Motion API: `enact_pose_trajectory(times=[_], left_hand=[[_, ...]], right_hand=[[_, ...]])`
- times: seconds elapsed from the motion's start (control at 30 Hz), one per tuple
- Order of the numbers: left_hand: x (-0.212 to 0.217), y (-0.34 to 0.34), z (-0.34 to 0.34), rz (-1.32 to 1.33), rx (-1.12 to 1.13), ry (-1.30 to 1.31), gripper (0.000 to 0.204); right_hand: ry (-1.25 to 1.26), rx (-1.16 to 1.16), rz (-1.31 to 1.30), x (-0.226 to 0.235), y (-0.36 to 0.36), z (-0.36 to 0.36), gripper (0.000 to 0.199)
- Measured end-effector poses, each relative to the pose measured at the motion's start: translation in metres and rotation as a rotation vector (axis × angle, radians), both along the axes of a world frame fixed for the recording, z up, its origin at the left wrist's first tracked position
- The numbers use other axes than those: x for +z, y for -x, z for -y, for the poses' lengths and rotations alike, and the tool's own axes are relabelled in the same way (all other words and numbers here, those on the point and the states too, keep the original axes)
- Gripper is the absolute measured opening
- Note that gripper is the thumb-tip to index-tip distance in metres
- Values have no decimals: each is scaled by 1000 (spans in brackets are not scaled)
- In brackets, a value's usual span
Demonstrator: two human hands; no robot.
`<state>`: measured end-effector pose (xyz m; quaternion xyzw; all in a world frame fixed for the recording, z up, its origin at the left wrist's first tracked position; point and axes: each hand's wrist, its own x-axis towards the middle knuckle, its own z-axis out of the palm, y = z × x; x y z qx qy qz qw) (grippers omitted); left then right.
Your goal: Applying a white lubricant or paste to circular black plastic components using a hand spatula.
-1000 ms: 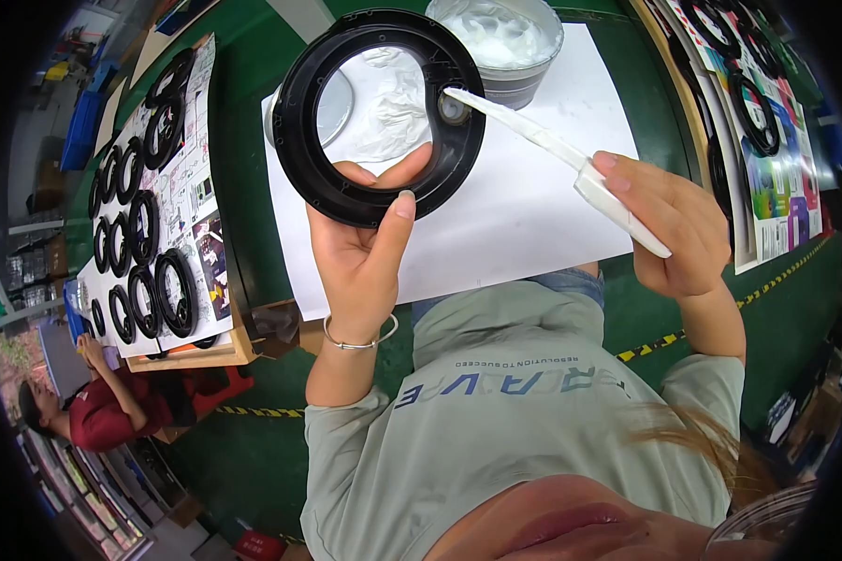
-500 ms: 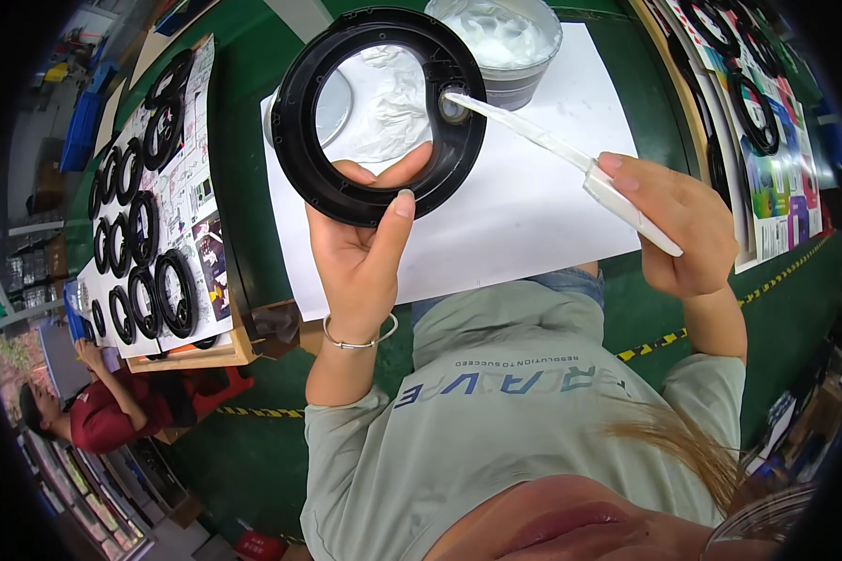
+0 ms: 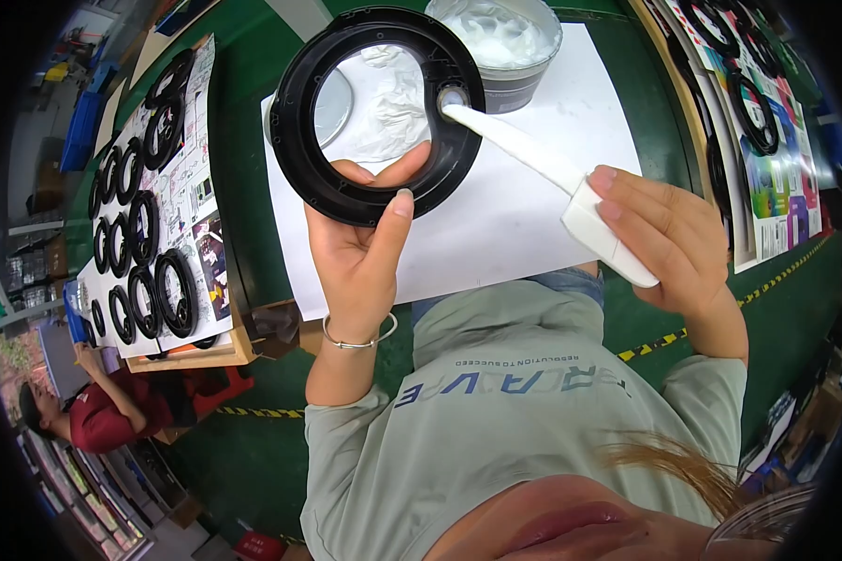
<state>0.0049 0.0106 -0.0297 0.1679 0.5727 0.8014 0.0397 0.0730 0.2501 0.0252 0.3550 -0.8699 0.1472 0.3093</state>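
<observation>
From here I see L hand (image 3: 351, 266) pinching the black ring (image 3: 296, 122) over the white sheet (image 3: 505, 220); R hand (image 3: 675, 234) grasps the white spatula (image 3: 531, 150), tip at 1 small recess (image 3: 453, 96). Pushing too hard may tilt the ring, b/c only its lower rim is held.

We are noting: ring (image 3: 456, 154), glossy plastic; spatula (image 3: 589, 222), smooth, plastic-looking; sheet (image 3: 505, 215), matt paper; crumpled wipe (image 3: 399, 107), rough; bangle (image 3: 348, 345), shiny metal. We are seeing matt cloth on the shirt (image 3: 524, 421), bare wood on the tray edge (image 3: 241, 349).
</observation>
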Motion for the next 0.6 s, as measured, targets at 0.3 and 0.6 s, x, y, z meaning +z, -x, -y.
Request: enact_pose_trajectory(times=[0.3, 0.6], left_hand=[[-2, 0, 3, -16, -6, 7, 28], [-3, 1, 3, -27, 3, 21, 28]], right_hand=[[4, 8, -1, -1, 1, 2, 32], [123, 9, 63, 3, 3, -5, 32]])
